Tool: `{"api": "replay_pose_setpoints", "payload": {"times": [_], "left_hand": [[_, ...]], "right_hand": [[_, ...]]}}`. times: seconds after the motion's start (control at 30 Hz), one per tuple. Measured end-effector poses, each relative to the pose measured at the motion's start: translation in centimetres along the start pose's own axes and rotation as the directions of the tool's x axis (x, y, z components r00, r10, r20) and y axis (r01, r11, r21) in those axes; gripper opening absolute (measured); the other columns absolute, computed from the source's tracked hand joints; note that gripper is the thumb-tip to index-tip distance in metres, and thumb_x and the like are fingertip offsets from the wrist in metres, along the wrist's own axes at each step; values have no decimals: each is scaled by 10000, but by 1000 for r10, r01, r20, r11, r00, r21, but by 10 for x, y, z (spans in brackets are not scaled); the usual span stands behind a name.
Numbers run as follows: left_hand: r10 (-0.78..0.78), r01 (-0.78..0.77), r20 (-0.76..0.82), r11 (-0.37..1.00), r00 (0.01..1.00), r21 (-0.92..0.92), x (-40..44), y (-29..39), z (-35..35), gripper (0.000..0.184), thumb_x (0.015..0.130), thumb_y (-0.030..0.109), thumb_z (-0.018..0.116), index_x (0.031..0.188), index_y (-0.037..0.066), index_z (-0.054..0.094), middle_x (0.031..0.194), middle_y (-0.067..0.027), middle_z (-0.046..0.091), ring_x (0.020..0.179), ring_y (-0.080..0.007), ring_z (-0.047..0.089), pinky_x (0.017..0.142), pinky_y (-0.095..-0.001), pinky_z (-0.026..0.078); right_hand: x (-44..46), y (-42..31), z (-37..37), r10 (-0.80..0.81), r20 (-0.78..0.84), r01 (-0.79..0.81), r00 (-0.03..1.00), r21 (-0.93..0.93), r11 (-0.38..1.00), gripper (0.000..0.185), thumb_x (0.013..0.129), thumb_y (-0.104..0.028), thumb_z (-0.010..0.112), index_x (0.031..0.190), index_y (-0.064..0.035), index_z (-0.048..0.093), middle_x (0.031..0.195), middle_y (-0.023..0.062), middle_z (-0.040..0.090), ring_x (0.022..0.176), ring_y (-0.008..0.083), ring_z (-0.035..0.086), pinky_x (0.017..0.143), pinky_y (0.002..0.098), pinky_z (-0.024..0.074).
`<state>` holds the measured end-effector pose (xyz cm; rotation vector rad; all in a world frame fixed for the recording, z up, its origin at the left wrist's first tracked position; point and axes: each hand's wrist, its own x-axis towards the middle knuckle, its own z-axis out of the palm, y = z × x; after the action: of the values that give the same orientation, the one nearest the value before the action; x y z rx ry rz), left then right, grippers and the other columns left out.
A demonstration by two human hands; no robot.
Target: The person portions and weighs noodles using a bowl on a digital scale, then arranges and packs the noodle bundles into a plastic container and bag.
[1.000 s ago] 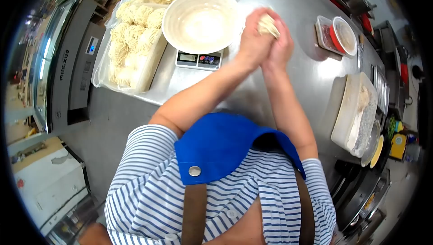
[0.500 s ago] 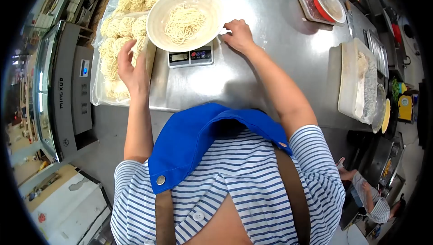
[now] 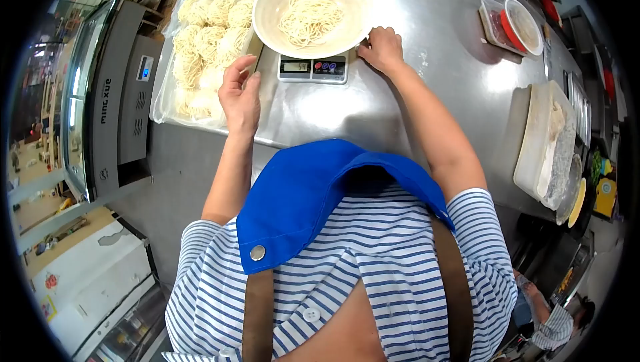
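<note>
A white bowl (image 3: 267, 12) rests on a digital scale (image 3: 313, 69) with a lit display. Pale noodles (image 3: 311, 18) lie loose inside the bowl. My left hand (image 3: 240, 95) hovers by the near right side of the noodle tray, fingers apart and holding nothing. Beside the bowl's right edge is my right hand (image 3: 383, 49), empty, its fingers curled but apart near the metal tabletop. Several noodle bundles (image 3: 211, 42) sit in a plastic-lined tray (image 3: 257, 45) left of the bowl.
A red-rimmed bowl (image 3: 523, 27) leans on a small tray at the upper right. Farther down that side stands a long plastic tub (image 3: 533, 139) with white powder. A glass-fronted cabinet (image 3: 100, 95) is at the left. Another person (image 3: 555, 325) shows at the lower right.
The noodles that were between my hands a second ago now lie in the bowl. My hands have separated, one to each side of it. The camera view has shifted.
</note>
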<state>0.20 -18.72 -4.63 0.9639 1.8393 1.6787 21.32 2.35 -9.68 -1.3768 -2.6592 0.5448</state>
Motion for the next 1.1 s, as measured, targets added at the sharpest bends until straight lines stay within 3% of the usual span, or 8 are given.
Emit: {"api": "replay_pose_setpoints", "payload": {"times": [0.17,0.37,0.43,0.7,0.83,0.93,1.03,1.1], "left_hand": [[46,-47,54,999,997,20,-2,-4,3,313,828,-53,555,1134,5,587,1101,-36,605,885,-86,546,774,-207,439],[8,-7,45,1000,999,-15,1,7,3,263,814,-34,560,1064,23,619,1066,-37,586,878,-95,525,820,-245,434],[7,-6,53,1000,999,-26,3,6,0,281,826,-42,555,1099,7,602,1088,-45,596,897,-95,544,810,-229,439],[-27,32,88,998,996,-58,0,5,4,304,839,-40,559,1140,-6,583,1102,-52,607,934,-104,565,808,-214,442],[-32,39,72,996,997,-85,-2,9,9,268,826,-35,564,1082,21,619,1047,-15,579,809,-73,506,756,-212,433],[-38,44,100,997,994,-58,-3,5,9,271,824,-33,563,1084,21,620,1050,-11,577,802,-70,503,753,-210,432],[-25,33,112,997,993,-68,-3,5,13,274,819,-37,559,1080,21,619,1057,-21,582,848,-83,517,783,-219,431],[26,-25,102,1000,994,-11,-2,3,9,271,814,-32,561,1074,22,619,1063,-35,588,914,-103,527,822,-232,426]], "right_hand": [[7,-6,11,35,-62,-31,997,70,997,203,779,-244,621,894,-91,689,939,93,616,945,278,502,814,412,364],[2,-10,1,118,74,-122,990,40,992,181,775,-201,618,888,-76,685,927,117,625,966,287,498,822,412,358],[-6,2,5,31,-14,-33,999,-153,988,154,779,-100,573,874,-21,666,936,156,634,963,310,525,801,431,414],[-25,57,-5,181,-144,-204,973,-164,965,87,774,-45,564,812,11,620,839,199,645,794,341,628,727,430,494],[-18,49,-46,304,-306,-229,902,256,939,113,788,-101,585,788,-1,636,818,159,662,791,297,633,699,391,490],[-8,13,-70,207,-378,107,902,662,742,150,801,-135,584,837,-19,672,779,113,670,722,226,624,690,329,490],[-6,-17,-79,7,-422,267,906,586,765,158,786,-136,607,886,-44,688,737,81,669,642,169,601,631,292,488],[-4,-11,-77,93,-394,185,915,613,768,160,773,-139,625,880,-40,688,726,77,665,637,161,599,624,285,486]]}}
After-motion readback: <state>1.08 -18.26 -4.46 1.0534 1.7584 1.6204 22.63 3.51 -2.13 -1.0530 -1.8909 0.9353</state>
